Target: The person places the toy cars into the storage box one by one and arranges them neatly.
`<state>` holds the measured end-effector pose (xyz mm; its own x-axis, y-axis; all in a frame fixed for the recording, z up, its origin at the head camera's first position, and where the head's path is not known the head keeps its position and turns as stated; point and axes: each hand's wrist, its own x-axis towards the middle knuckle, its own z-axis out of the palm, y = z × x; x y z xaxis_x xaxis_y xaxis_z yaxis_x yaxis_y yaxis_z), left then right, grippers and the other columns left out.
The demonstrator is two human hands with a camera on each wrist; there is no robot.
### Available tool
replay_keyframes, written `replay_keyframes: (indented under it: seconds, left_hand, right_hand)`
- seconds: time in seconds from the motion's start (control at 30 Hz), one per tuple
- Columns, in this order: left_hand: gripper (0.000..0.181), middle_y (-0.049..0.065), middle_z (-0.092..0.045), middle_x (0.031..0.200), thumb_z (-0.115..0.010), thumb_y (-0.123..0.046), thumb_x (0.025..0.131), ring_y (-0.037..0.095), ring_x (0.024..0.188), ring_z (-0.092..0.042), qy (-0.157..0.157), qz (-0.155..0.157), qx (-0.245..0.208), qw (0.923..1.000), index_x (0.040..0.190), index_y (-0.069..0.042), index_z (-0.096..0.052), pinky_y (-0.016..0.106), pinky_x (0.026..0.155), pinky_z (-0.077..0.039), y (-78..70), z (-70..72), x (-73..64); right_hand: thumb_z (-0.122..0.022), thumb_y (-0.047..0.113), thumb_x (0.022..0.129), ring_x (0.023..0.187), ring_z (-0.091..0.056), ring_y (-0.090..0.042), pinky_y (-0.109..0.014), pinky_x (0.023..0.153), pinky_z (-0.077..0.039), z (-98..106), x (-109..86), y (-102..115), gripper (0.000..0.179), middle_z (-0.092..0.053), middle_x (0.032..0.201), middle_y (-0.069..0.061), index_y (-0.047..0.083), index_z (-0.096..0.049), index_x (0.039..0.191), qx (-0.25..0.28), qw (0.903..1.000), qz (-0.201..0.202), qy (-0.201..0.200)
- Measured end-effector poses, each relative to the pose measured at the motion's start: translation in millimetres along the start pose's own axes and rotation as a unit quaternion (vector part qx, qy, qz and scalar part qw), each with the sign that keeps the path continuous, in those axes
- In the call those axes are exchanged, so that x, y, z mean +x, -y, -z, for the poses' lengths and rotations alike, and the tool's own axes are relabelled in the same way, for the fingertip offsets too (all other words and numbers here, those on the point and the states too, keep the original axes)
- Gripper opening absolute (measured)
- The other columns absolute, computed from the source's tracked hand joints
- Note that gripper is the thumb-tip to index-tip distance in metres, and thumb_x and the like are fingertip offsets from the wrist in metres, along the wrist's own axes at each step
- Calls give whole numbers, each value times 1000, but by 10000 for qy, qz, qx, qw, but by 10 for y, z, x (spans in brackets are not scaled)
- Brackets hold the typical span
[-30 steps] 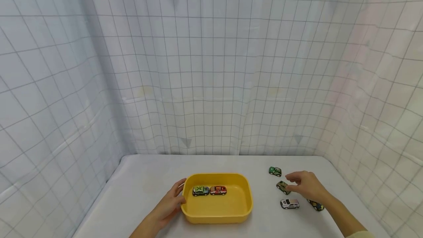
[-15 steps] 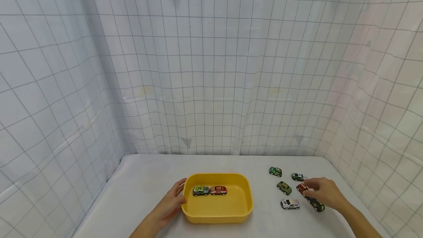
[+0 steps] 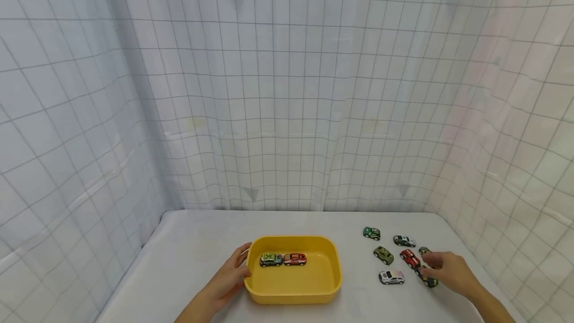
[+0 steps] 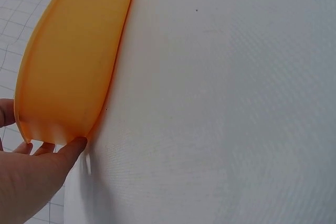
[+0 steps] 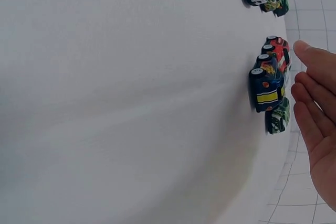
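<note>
My left hand point(image 3: 226, 277) holds the left end of a yellow plastic tray point(image 3: 293, 298), thumb near its front corner and fingers along the end wall. Inside, a green-and-blue toy car point(image 3: 271, 259) and a red-and-white toy car point(image 3: 295, 259) stand end to end. At the right, my right hand point(image 3: 454, 274) hovers with nothing between its fingers. Its fingertips overlap a dark blue toy car with yellow markings point(image 5: 266, 90) in the head view. Close by are a red toy car point(image 3: 410, 258) and a camouflage-patterned car point(image 3: 424, 250), partly hidden by the hand.
Left of the red car stand a white toy car point(image 3: 391, 277), an olive camouflage car point(image 3: 383, 254) and a green car point(image 3: 371, 233). A dark-and-white car point(image 3: 404, 241) is behind it. Grid-patterned curtains point(image 3: 287, 113) enclose the white table point(image 3: 202, 233) on three sides.
My right hand has moved right and toward me across the cars, uncovering the dark-and-white, red and small camouflage cars. My left hand stays at the tray.
</note>
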<state>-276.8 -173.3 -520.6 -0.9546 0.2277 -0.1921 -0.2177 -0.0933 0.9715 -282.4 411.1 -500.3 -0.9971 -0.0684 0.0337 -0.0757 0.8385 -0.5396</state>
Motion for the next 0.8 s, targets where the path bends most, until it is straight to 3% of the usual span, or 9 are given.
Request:
replay_keyframes:
  seconds: [0.43, 0.8]
  left_hand:
    - [88, 29, -6, 168, -52, 9, 85, 50, 150, -18, -28, -22, 11, 10000, 164, -6, -15, 56, 107, -41, 10, 20, 11]
    - [88, 30, -6, 167, -51, 9, 86, 50, 150, -17, 73, -57, 11, 10000, 164, -6, -13, 55, 107, -41, 16, 33, 13]
  right_hand:
    - [-87, 44, 78, 87, -66, -25, -45, 73, -54, -186, -45, -233, 63, -73, 99, -10, -6, -74, 114, -239, 9990, -369, -114]
    - [-84, 49, 80, 99, -66, -41, -58, 82, -51, -284, -76, -279, 69, -73, 104, -18, -6, -72, 119, 50, 9970, -752, -148]
